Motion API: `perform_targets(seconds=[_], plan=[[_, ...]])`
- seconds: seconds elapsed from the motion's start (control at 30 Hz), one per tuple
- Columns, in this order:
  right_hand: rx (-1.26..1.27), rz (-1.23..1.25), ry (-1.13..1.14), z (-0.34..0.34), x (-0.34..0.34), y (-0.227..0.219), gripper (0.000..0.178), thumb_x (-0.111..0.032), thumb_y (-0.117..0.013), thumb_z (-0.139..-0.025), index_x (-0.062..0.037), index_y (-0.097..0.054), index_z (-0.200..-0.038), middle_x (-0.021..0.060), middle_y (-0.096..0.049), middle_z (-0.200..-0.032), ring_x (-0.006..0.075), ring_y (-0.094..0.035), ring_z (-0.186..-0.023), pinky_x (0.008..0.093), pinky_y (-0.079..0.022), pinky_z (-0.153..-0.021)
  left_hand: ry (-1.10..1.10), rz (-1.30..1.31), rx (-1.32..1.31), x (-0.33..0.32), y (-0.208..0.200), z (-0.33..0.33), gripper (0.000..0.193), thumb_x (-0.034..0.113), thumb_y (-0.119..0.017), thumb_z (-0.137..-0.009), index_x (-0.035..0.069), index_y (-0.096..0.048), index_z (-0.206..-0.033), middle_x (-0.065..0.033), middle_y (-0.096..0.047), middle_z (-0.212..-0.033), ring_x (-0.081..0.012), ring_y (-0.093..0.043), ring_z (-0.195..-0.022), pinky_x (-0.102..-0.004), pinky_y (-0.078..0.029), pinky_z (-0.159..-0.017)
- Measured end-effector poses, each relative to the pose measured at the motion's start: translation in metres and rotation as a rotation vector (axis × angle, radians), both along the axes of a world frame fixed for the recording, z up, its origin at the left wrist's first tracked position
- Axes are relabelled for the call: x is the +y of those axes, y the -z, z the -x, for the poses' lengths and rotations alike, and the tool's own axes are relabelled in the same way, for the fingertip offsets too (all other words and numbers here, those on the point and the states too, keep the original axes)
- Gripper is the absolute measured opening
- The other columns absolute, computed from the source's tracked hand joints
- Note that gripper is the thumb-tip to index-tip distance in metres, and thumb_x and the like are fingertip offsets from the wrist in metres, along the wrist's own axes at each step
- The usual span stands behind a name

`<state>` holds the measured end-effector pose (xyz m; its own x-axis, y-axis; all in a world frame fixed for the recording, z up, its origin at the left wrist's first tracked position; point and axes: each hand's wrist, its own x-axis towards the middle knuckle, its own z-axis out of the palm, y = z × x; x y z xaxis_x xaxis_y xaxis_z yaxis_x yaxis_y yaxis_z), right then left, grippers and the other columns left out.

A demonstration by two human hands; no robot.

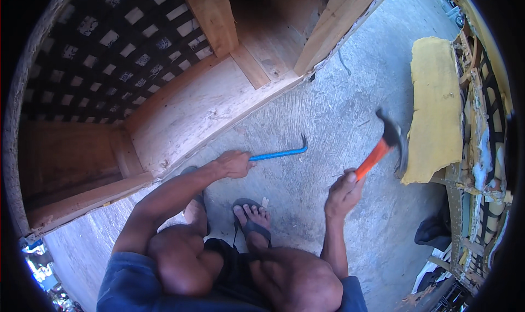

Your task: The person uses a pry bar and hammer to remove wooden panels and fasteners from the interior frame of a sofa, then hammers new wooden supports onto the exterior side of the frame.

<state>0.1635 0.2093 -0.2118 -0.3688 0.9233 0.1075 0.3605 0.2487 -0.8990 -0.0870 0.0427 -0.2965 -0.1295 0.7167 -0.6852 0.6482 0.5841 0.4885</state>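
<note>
My left hand [235,164] is closed round one end of a blue pry bar [278,154], whose bare hooked tip points to the right over the concrete floor. In my right hand [343,196] is a claw hammer [373,159] with an orange handle, raised at the right; its dark head is smeared by motion. Up and to the left lies a wooden furniture frame [186,115] with dark webbing [109,55] woven across its inside. The pry bar's tip is apart from the frame, and the hammer head touches nothing I can make out.
Yellow foam [435,104] hangs on another stripped furniture frame [476,191] at the right edge. A dark cloth-like thing [433,232] and scraps lie below it. My sandalled foot [252,219] rests on the concrete floor [306,213] between my hands.
</note>
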Motion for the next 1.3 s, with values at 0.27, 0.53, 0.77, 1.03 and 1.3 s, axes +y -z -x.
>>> perform_targets(seconds=[0.27,0.53,0.77,1.03,1.3], plan=[[-0.459,0.136,-0.131,0.007,-0.009,0.045,0.028,-0.030,-0.048,-0.109,-0.0016,-0.051,-0.106,0.0221,-0.058,-0.062,0.0440,-0.065,-0.059,0.0481,-0.043,-0.051,-0.037,0.051,-0.087,-0.009,0.018,0.000,0.044,0.035,-0.050,-0.105,-0.005,-0.067,-0.114,-0.0317,-0.070,-0.105,-0.0480,-0.067,-0.105,-0.0545,-0.052,-0.093],[-0.631,0.222,-0.086,-0.001,0.003,0.072,0.036,-0.033,-0.048,-0.108,0.0008,-0.057,-0.101,0.0279,-0.063,-0.072,0.0455,-0.066,-0.071,0.0536,-0.046,-0.066,-0.091,-0.063,0.007,0.002,0.028,-0.005,0.048,0.041,-0.049,-0.105,-0.002,-0.069,-0.110,-0.0301,-0.071,-0.102,-0.0466,-0.069,-0.101,-0.0545,-0.052,-0.092],[-0.403,0.461,0.049,-0.029,-0.034,0.079,0.038,-0.034,-0.049,-0.107,0.0002,-0.059,-0.094,0.0129,-0.057,-0.065,0.0202,-0.055,-0.060,0.0411,-0.045,-0.061,-0.045,-0.272,-0.059,-0.005,-0.073,0.032,0.035,0.033,-0.060,-0.102,0.000,-0.067,-0.108,-0.0281,-0.069,-0.090,-0.0452,-0.069,-0.088,-0.0549,-0.051,-0.083],[-0.491,0.502,-0.067,-0.032,-0.070,0.086,0.038,-0.036,-0.055,-0.103,0.0008,-0.064,-0.101,0.0232,-0.065,-0.072,0.0362,-0.067,-0.069,0.0482,-0.049,-0.068,-0.170,-0.247,0.282,0.030,-0.151,0.092,0.041,0.032,-0.049,-0.107,-0.004,-0.067,-0.109,-0.0329,-0.068,-0.096,-0.0474,-0.067,-0.096,-0.0547,-0.049,-0.090],[-0.545,0.456,-0.146,-0.024,-0.060,0.062,0.039,-0.036,-0.057,-0.102,0.0016,-0.063,-0.100,0.0258,-0.065,-0.074,0.0413,-0.069,-0.071,0.0497,-0.049,-0.069,-0.377,-0.200,0.261,0.045,-0.119,0.107,0.052,0.035,-0.035,-0.109,-0.005,-0.069,-0.114,-0.0334,-0.067,-0.114,-0.0476,-0.064,-0.108,-0.0514,-0.047,-0.101]])
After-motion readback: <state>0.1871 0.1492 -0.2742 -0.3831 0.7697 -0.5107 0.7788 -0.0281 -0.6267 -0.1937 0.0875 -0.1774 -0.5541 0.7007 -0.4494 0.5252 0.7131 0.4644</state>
